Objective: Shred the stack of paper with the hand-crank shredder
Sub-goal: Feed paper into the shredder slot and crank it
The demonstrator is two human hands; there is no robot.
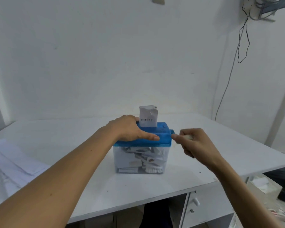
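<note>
head view: the shredding looks to be in mid-course. a folded sheet stands upright in the slot of the blue shredder at the centre of the frame, and the clear bin beneath it is well filled with strips. the left hand lies flat on the lid, thumb straight along the front edge, pressing the shredder onto the tabletop. the right hand, just right of the lid, has its fingers curled tight round the white crank handle. the next move, i judge, calls for more turns of the crank under steady pressure until the sheet feeds through, then a fresh sheet from the stack of paper at the left edge of the frame.
</note>
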